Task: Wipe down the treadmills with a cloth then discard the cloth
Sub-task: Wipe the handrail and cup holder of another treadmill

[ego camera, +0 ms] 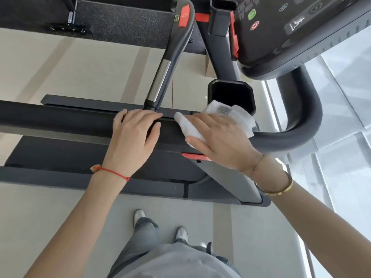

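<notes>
- Right hand (218, 137) is flat on the white cloth (239, 115), fingers straight, pressing it onto the near side handrail (60, 115) of the treadmill, just near of the black cup holder (230, 95).
- Left hand (136, 131) rests on the same rail just left of the cloth, fingers draped over the far edge, thumb along the near face; it looks to be steadying, not clasping anything.
- The cloth is bunched and spills out past the fingertips toward the curved front bar (291, 135).
- The console (301, 27) sits far right, the centre grip with its red pad (183, 16) far of the hands.
- Progress, as I read it: wiping is under way on this rail; no telling which surfaces are already clean.
- To my eye the console, other grips and any further treadmills remain.
- Discarding isn't started: the cloth is in use, and no bin shows.
</notes>
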The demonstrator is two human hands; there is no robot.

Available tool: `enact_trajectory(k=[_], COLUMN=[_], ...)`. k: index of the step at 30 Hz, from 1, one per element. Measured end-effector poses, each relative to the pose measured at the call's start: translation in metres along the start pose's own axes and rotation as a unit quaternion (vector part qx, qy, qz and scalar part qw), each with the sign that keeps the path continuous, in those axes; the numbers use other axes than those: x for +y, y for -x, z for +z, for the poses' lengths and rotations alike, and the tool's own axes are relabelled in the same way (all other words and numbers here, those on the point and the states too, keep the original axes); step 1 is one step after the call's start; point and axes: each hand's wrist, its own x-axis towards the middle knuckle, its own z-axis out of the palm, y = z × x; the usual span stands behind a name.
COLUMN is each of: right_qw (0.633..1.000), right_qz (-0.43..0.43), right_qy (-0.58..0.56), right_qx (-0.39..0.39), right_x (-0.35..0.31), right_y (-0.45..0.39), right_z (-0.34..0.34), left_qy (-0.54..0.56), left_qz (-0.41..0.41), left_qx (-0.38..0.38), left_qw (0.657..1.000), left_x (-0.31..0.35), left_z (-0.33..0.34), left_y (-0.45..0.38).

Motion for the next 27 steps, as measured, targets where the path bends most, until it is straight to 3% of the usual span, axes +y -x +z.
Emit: enact_trajectory(k=[11,17,24,27], right_qw=[0.999,0.997,0.992,0.994], right_qz=[-0.022,0.024,-0.001,-0.01], right_qy=[-0.004,-0.003,0.017,0.023], right_qx=[0.045,0.069,0.124,0.107], right_x=[-0.081,-0.118,-0.18,-0.211], right_y=[-0.096,-0.128,-0.173,-0.196], right_z=[0.023,0.032,0.041,0.045], left_qy=[-0.01,-0.002,0.023,0.029], left_qz=[-0.026,-0.013,0.009,-0.004], left_qx=[0.044,0.056,0.063,0.073], left_qw=[0.999,0.998,0.998,0.997], left_x=[-0.102,-0.169,-0.23,-0.259], left_z=[-0.038,-0.072,-0.111,-0.127], left_y=[0.011,0.023,0.047,0.062])
